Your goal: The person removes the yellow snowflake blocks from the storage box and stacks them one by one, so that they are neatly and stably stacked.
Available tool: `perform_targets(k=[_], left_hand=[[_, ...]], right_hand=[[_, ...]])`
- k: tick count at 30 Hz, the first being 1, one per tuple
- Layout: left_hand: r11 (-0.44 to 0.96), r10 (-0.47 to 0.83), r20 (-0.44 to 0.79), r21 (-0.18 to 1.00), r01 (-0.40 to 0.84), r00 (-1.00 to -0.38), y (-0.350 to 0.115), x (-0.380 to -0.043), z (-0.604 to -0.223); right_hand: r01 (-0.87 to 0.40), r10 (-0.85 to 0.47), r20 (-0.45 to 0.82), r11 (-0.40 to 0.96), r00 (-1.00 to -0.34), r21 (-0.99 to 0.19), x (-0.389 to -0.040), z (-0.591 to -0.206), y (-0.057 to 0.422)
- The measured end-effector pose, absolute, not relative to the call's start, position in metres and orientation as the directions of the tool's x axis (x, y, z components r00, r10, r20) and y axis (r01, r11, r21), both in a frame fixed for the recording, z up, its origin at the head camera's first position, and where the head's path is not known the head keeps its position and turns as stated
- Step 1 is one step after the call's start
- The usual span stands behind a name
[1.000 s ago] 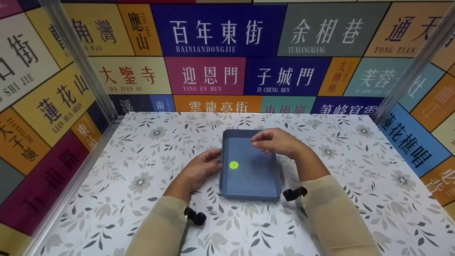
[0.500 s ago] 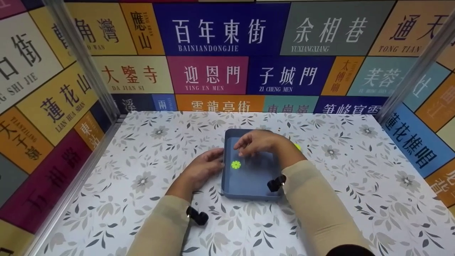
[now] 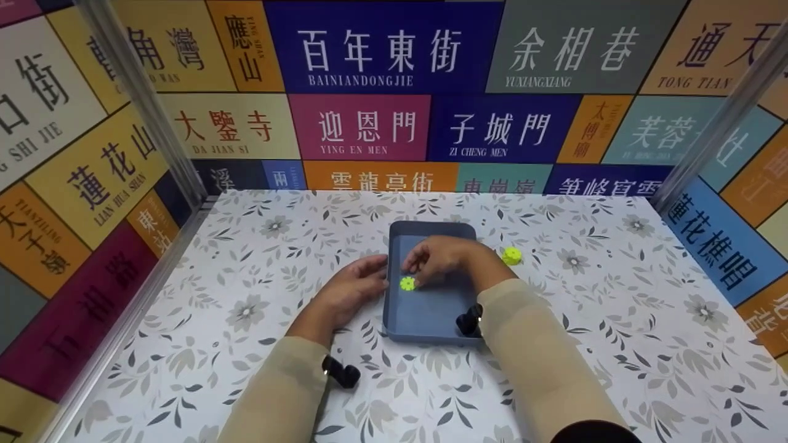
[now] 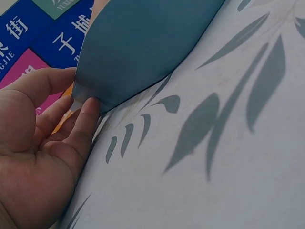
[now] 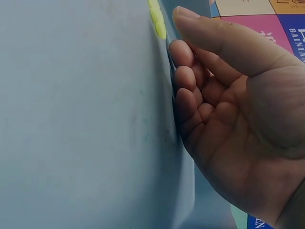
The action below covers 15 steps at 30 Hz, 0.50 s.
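Note:
A blue-grey rectangular tray (image 3: 434, 317) lies on the patterned tabletop. Inside it, near the left wall, is a small flat yellow-green flower-shaped piece (image 3: 407, 283). Over the tray, my right hand (image 3: 442, 257) bends its fingers down close beside this piece. The right wrist view shows the piece (image 5: 157, 20) on the tray floor just beyond the thumb tip, and nothing inside the half-curled fingers. Outside the left wall, my left hand (image 3: 354, 286) rests its fingertips against the tray. Its relaxed fingers meet the wall (image 4: 128, 52) in the left wrist view.
More yellow-green flower-shaped pieces (image 3: 511, 256) lie heaped on the tabletop (image 3: 246, 314), just right of the tray. Walls covered with coloured street-name panels (image 3: 381, 58) stand behind and at both sides. A dark round object (image 3: 596, 432) covers part of the right sleeve.
My right hand has moved left and down over the tray to beside the flower-shaped piece. The heap to the right has come into view. My left hand stays at the tray wall.

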<state>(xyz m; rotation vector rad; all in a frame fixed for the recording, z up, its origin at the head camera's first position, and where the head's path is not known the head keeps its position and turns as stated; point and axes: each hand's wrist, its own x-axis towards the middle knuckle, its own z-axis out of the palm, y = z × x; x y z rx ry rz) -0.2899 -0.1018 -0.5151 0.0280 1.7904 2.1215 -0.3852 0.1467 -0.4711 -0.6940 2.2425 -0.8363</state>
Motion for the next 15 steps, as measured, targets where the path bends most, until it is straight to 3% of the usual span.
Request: perform_targets(k=[15], left_hand=[[-0.124,0.286,-0.227,0.955,-0.271,-0.931,-0.1018,-0.2903,-0.5156]], right_hand=[[-0.378,-0.655,-0.344,0.704,-0.673,-0.601,-0.3790,-0.4735,0.1374]])
